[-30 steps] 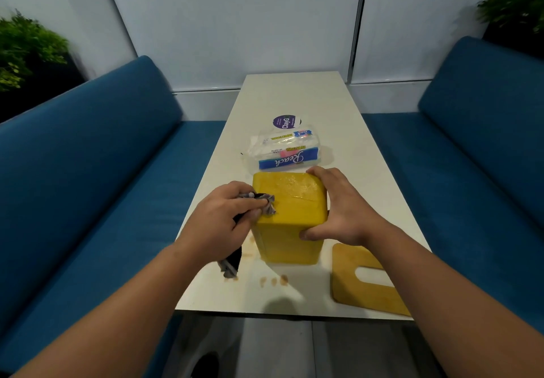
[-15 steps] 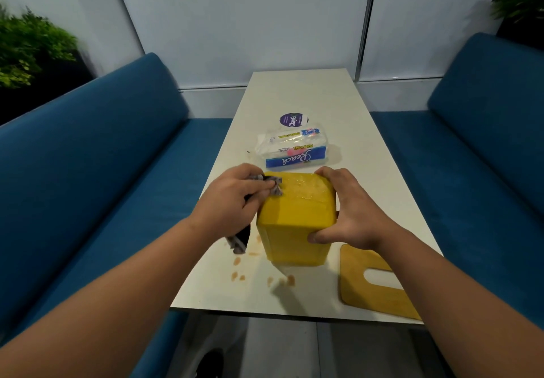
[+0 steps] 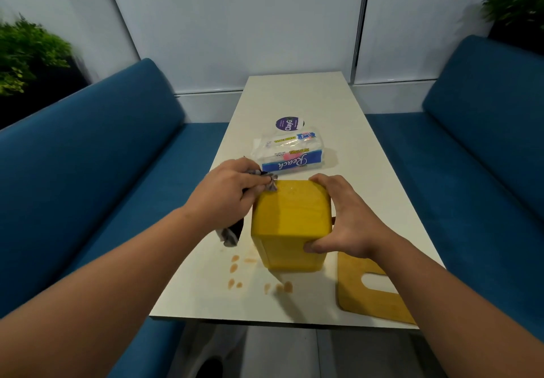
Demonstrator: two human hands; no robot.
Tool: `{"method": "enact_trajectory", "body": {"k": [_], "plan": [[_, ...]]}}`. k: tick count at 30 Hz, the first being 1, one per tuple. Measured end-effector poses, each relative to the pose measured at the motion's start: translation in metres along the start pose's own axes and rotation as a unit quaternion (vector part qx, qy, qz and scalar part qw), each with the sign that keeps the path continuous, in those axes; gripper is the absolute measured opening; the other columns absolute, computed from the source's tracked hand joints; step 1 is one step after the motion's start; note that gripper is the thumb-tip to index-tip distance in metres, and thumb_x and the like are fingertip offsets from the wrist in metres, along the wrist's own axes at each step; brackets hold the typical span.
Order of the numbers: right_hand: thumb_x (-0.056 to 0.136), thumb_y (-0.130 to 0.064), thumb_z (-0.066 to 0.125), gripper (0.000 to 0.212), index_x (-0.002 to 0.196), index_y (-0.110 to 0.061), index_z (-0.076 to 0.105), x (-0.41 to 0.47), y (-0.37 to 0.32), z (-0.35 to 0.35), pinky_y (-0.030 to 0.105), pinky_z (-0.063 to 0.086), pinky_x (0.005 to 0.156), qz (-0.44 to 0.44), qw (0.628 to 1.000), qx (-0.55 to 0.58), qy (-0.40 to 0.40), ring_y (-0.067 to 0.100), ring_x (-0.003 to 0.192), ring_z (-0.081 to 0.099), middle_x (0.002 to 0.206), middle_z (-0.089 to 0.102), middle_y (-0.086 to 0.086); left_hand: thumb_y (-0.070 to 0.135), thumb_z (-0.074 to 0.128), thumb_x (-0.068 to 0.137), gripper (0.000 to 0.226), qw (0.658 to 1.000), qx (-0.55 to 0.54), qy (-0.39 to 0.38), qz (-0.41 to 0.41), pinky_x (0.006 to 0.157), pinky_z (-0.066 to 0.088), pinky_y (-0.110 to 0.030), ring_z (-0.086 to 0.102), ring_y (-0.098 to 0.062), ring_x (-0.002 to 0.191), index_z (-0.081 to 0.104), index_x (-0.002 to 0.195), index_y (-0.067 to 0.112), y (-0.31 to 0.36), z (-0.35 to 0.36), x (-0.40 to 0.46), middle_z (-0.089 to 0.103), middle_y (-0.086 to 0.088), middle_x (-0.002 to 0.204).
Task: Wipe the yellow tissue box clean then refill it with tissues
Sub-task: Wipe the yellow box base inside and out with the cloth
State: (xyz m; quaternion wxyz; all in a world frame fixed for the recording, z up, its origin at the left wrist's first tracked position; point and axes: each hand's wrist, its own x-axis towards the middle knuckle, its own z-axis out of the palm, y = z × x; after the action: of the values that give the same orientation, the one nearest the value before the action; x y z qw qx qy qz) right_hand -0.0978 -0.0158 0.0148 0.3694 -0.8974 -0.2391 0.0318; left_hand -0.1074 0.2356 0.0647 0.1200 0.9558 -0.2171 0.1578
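Head view: left hand (image 3: 232,187) pinches cloth (image 3: 269,184) on yellow tissue box (image 3: 290,218); right hand (image 3: 343,224) grips box. Wiping underway; tissue pack (image 3: 287,154) unopened, refill pending.

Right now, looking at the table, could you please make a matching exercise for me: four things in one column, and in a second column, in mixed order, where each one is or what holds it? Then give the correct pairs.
Things:
1. yellow tissue box
2. cloth
3. tissue pack
4. wooden lid

Places:
A. flat on the table at its near right corner
B. gripped by the right hand
C. lying beyond the box, toward the wall
D. pinched in the left hand, against the box's top left edge

Pairs: 1-B, 2-D, 3-C, 4-A
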Motion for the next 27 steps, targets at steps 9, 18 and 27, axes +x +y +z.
{"method": "enact_trajectory", "body": {"k": [9, 18, 27], "plan": [[0.053, -0.048, 0.090, 0.115, 0.143, -0.040, 0.019, -0.001, -0.002, -0.001, 0.039, 0.050, 0.094, 0.011, 1.000, -0.011, -0.001, 0.014, 0.121, 0.036, 0.139, 0.026, -0.014, 0.031, 0.048, 0.098, 0.031, 0.999, 0.027, -0.031, 0.011, 0.091, 0.036, -0.025, 0.048, -0.016, 0.113, 0.063, 0.125, 0.029, 0.015, 0.004, 0.014, 0.057, 0.003, 0.126], [0.052, -0.045, 0.091, 0.121, 0.144, -0.040, 0.014, -0.004, 0.000, 0.003, 0.044, 0.049, 0.098, 0.028, 0.999, 0.027, 0.016, 0.016, 0.128, 0.037, 0.143, 0.028, -0.013, 0.030, 0.049, 0.098, 0.031, 0.997, 0.043, -0.071, 0.008, 0.091, 0.039, -0.025, 0.048, -0.015, 0.113, 0.062, 0.126, 0.030, 0.004, -0.006, 0.010, 0.057, 0.004, 0.127], [0.044, -0.048, 0.092, 0.126, 0.145, -0.038, 0.020, -0.004, 0.000, 0.002, 0.044, 0.049, 0.098, 0.036, 0.998, 0.047, 0.025, 0.011, 0.126, 0.039, 0.140, 0.033, -0.017, 0.036, 0.043, 0.099, 0.034, 0.982, 0.058, -0.140, 0.115, 0.104, 0.030, -0.027, 0.041, -0.013, 0.124, 0.060, 0.128, 0.032, 0.051, -0.003, 0.055, 0.052, 0.008, 0.135]]}}
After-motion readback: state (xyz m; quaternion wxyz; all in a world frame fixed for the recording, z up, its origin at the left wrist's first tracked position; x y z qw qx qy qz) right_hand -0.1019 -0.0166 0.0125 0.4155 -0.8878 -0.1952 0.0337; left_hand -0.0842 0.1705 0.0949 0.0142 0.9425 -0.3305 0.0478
